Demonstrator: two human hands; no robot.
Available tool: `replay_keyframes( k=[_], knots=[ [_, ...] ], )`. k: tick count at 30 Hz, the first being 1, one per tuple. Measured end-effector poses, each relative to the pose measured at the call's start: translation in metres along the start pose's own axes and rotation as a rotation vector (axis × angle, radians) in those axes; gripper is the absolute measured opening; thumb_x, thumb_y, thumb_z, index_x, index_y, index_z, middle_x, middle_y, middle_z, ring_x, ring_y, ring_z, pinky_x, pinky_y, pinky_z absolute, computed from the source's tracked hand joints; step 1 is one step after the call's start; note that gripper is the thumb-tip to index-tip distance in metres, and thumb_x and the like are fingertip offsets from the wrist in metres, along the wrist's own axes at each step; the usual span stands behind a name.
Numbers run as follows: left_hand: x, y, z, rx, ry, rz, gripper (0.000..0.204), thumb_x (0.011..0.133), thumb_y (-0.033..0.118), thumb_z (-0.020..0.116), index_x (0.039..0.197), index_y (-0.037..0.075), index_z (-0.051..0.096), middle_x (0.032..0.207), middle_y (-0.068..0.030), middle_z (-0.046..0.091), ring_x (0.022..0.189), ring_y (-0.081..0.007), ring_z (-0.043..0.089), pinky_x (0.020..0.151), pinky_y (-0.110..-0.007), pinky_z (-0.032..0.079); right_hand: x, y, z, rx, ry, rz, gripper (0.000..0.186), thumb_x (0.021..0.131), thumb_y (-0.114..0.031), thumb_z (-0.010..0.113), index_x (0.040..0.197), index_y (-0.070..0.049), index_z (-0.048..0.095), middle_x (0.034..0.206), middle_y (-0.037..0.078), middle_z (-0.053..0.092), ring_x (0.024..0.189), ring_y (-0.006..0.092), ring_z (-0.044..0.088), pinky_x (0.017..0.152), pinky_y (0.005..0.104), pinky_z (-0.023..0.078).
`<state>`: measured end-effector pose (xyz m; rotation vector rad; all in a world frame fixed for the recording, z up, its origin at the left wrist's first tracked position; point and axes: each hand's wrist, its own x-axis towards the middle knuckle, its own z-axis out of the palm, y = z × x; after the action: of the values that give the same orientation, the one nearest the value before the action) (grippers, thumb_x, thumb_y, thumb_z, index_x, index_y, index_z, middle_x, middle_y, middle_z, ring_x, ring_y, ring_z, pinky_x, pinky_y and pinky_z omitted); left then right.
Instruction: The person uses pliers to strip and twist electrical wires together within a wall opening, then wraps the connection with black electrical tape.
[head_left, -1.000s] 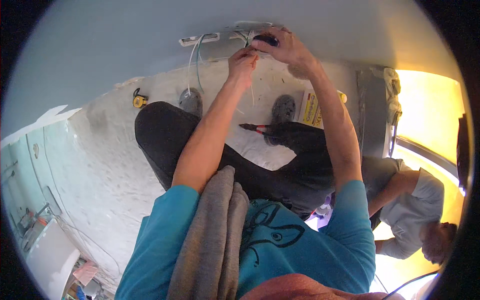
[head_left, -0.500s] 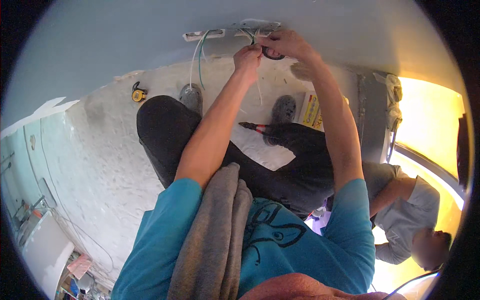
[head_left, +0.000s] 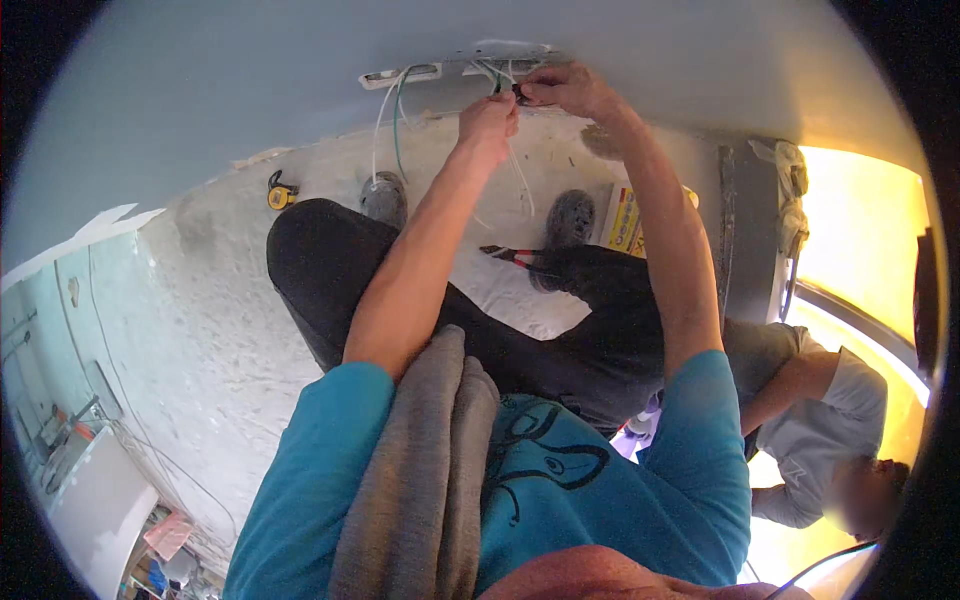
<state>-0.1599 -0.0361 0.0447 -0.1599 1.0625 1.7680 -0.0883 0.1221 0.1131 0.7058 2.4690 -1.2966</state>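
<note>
My left hand is closed in a pinch on wires that come out of the right-hand wall box. White wire ends hang below it. My right hand grips a roll of black electrical tape, close against the left fingertips. Most of the roll is hidden by the fingers now; its ring shape shows only in the earlier frame. Beside them, white and green wires dangle loose from the left-hand wall box.
Pliers with red-and-black handles lie by my leg. A yellow tape measure sits on the dusty floor to the left. Near my right foot stands a yellow-and-white box. Another person is at the right. Boards and clutter fill the lower left.
The right hand has turned, so the tape roll that hung below its fingers is now mostly hidden. The left hand has shifted slightly left and down.
</note>
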Motion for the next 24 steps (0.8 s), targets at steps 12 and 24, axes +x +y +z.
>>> replay_keyframes(
  k=[12,24],
  knots=[
    [0.000,-0.023,0.030,-0.490,-0.093,-0.112,0.006,0.097,0.008,0.053,0.101,0.004,0.054,0.082,-0.0070,0.057,0.059,-0.0138,0.048,0.054,-0.026,0.041,0.006,0.031,0.007,0.247,-0.025,0.005,0.037,0.096,-0.026,0.059,0.127,-0.007,0.061,0.112,0.006,0.067,0.104,0.0150,0.060,0.095,0.0301,0.046],
    [0.000,-0.035,0.033,-0.514,-0.028,-0.090,0.007,0.096,0.010,0.058,0.100,0.004,0.056,0.078,-0.0063,0.059,0.058,-0.0134,0.049,0.056,-0.026,0.044,0.000,0.042,0.028,0.842,-0.078,-0.023,0.035,0.095,-0.022,0.059,0.127,-0.009,0.060,0.118,0.006,0.066,0.109,0.0194,0.061,0.089,0.0327,0.051]
  ],
)
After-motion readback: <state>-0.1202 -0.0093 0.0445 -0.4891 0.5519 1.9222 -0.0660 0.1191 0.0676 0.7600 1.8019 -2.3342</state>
